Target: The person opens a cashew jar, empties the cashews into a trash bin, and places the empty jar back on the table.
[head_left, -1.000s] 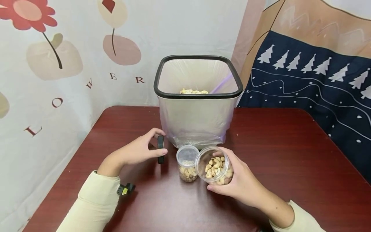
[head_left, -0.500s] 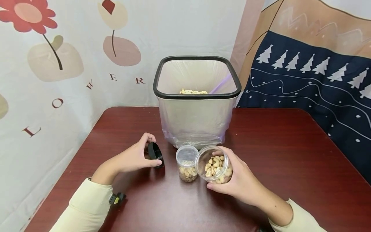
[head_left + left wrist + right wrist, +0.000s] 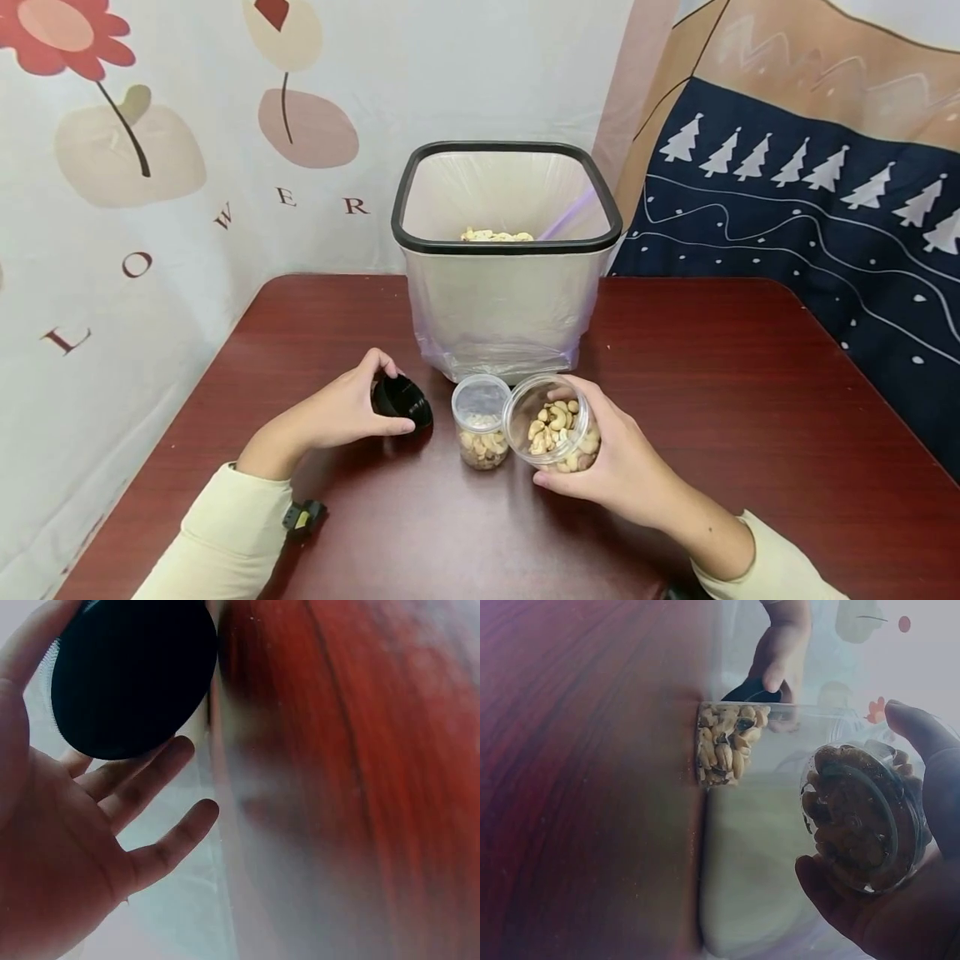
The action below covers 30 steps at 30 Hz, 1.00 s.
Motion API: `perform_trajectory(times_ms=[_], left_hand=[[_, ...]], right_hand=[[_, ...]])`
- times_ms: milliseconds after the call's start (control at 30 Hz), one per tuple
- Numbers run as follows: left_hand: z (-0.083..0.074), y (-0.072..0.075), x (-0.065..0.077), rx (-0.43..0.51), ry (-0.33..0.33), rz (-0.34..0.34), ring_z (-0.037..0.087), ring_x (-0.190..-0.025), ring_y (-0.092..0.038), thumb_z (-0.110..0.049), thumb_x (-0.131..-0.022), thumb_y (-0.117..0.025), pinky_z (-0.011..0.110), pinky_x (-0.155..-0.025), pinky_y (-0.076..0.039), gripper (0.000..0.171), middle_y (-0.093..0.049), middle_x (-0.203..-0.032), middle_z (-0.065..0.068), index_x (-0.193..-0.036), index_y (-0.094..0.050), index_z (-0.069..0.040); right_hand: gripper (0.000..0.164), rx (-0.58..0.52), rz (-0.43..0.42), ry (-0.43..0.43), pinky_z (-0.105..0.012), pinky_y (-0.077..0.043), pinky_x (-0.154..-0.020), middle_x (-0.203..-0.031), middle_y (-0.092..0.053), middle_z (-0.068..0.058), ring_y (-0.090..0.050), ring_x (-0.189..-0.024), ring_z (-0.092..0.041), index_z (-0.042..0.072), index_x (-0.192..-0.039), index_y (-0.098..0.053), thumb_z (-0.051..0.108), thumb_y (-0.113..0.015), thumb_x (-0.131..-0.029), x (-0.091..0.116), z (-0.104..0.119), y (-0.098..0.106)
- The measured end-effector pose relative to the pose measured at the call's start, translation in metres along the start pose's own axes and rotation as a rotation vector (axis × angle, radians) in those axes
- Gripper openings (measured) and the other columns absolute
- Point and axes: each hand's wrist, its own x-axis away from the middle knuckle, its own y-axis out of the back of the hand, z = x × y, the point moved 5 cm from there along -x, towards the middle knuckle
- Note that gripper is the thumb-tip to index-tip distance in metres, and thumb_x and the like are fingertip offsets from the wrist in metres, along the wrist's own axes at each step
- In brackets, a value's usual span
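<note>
My left hand (image 3: pixel 330 412) holds a round black lid (image 3: pixel 403 402) by its edge between thumb and fingers, low over the table with its hollow side turned to the right. In the left wrist view the lid's flat dark face (image 3: pixel 135 675) shows, the lower fingers spread away from it. On the right, my right hand (image 3: pixel 633 471) grips a clear plastic jar (image 3: pixel 553 429) around its side. That jar is tilted, its uncovered mouth facing left, with cashews inside. Between the hands a second clear jar (image 3: pixel 481 435) stands upright, part filled with nuts.
Right behind the jars stands a pale bin (image 3: pixel 502 304) with a black rim and a plastic liner. Nuts (image 3: pixel 497 236) show inside it, above the near rim. The dark red table (image 3: pixel 712 375) reaches back to patterned cloth hangings (image 3: pixel 187 208).
The lid, edge-on at first, has been drawn left and turned, so its hollow side now shows. My left hand shifted back with it. The right hand and its jar have stayed nearly still.
</note>
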Motion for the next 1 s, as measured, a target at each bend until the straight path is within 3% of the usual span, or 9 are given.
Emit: perform_trajectory(times_ms=[167, 367, 633, 833, 1000], left_hand=[[-0.002, -0.001, -0.002, -0.059, -0.041, 0.035, 0.024, -0.118, -0.059, -0.046, -0.072, -0.087, 0.048, -0.102, -0.044, 0.082, -0.061, -0.125, 0.008, -0.136, -0.045, -0.016], [-0.005, -0.002, -0.002, -0.161, -0.058, 0.082, 0.026, -0.121, -0.058, -0.043, -0.071, -0.087, 0.049, -0.104, -0.044, 0.092, -0.061, -0.126, 0.010, -0.147, -0.044, -0.013], [-0.008, -0.003, 0.002, -0.224, -0.070, 0.092, 0.031, -0.125, -0.055, -0.043, -0.071, -0.087, 0.051, -0.105, -0.044, 0.091, -0.059, -0.132, 0.014, -0.146, -0.049, -0.009], [-0.008, -0.005, 0.002, -0.274, -0.091, 0.106, 0.033, -0.123, -0.053, -0.044, -0.069, -0.088, 0.053, -0.100, -0.046, 0.086, -0.058, -0.130, 0.010, -0.142, -0.055, -0.014], [-0.005, -0.010, 0.005, -0.270, -0.057, 0.130, 0.033, -0.127, -0.051, -0.042, -0.069, -0.089, 0.052, -0.102, -0.045, 0.091, -0.056, -0.134, 0.013, -0.146, -0.050, -0.016]], right_hand=[[0.097, 0.013, -0.006, 0.006, -0.025, -0.048, -0.096, -0.124, -0.062, 0.011, -0.061, -0.110, -0.008, 0.032, -0.144, -0.042, 0.034, -0.095, -0.063, 0.000, 0.000, 0.001], [0.096, 0.011, -0.003, -0.001, -0.023, -0.048, -0.096, -0.125, -0.062, 0.011, -0.061, -0.110, -0.008, 0.033, -0.143, -0.042, 0.033, -0.095, -0.063, -0.001, -0.001, 0.001], [0.095, 0.008, -0.003, -0.002, -0.022, -0.047, -0.097, -0.125, -0.061, 0.010, -0.061, -0.110, -0.009, 0.032, -0.143, -0.043, 0.034, -0.095, -0.064, -0.003, -0.002, 0.001], [0.096, 0.003, -0.007, -0.010, -0.023, -0.047, -0.096, -0.125, -0.061, 0.010, -0.061, -0.110, -0.009, 0.032, -0.143, -0.043, 0.033, -0.095, -0.063, -0.003, -0.002, 0.000], [0.095, -0.003, 0.003, -0.039, -0.024, -0.048, -0.096, -0.125, -0.061, 0.013, -0.061, -0.110, -0.008, 0.036, -0.142, -0.042, 0.035, -0.095, -0.063, 0.000, -0.003, -0.001]])
